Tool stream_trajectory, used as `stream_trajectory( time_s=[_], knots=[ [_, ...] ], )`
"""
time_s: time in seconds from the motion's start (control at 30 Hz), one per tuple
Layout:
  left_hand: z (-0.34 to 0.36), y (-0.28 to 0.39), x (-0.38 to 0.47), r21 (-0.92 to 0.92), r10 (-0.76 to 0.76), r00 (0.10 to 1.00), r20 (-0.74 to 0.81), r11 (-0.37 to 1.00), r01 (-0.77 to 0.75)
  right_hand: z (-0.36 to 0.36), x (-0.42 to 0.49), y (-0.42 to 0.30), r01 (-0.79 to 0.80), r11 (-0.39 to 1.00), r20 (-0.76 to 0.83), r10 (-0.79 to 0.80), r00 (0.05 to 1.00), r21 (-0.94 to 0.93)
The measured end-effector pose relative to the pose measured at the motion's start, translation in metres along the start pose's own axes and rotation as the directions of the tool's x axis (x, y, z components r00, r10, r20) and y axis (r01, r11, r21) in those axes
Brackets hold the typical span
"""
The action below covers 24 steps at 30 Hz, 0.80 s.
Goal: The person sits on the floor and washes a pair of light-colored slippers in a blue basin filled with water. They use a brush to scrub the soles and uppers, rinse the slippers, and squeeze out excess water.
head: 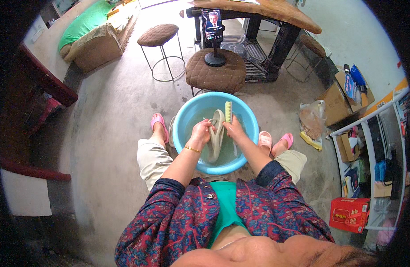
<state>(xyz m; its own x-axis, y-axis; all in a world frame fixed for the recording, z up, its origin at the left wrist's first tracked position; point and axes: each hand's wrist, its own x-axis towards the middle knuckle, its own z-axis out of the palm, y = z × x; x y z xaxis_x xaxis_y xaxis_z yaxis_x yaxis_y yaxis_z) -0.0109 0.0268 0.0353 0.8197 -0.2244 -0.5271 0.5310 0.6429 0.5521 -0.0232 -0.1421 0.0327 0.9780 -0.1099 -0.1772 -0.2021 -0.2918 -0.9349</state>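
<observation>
A light blue plastic basin with cloudy water stands on the floor between my feet. My left hand is closed on the strap of a pale slipper, which leans on its side over the water with its lower end in or at the water. My right hand grips a scrub brush with yellow-green bristles, held upright just right of the slipper. The brush's lower part is hidden by the hand. Outside the basin, a pale shoe sits against its left side and a light pink slipper against its right.
Beyond the basin, a phone on a stand rests on a quilted brown stool. Another stool and a wooden table are behind. At right are a plastic bag, cardboard box, shelf and red box.
</observation>
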Motion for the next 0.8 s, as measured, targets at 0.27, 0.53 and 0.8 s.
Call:
stream_trajectory(
  time_s=[0.27,0.53,0.8],
  knots=[
    [-0.006,-0.002,-0.023,0.959,0.609,0.740,0.284,-0.193,-0.210,0.032,0.020,0.023,-0.080,0.997,0.027,0.080,0.996,-0.018],
    [0.008,0.011,-0.038,0.965,0.176,0.960,0.217,-0.189,-0.184,0.043,0.042,0.028,-0.058,0.996,0.093,0.052,0.994,0.062],
    [0.001,-0.002,-0.031,0.980,0.179,0.968,0.174,-0.127,-0.153,0.015,0.017,0.012,-0.152,0.706,0.045,0.253,0.966,-0.692]
  ],
)
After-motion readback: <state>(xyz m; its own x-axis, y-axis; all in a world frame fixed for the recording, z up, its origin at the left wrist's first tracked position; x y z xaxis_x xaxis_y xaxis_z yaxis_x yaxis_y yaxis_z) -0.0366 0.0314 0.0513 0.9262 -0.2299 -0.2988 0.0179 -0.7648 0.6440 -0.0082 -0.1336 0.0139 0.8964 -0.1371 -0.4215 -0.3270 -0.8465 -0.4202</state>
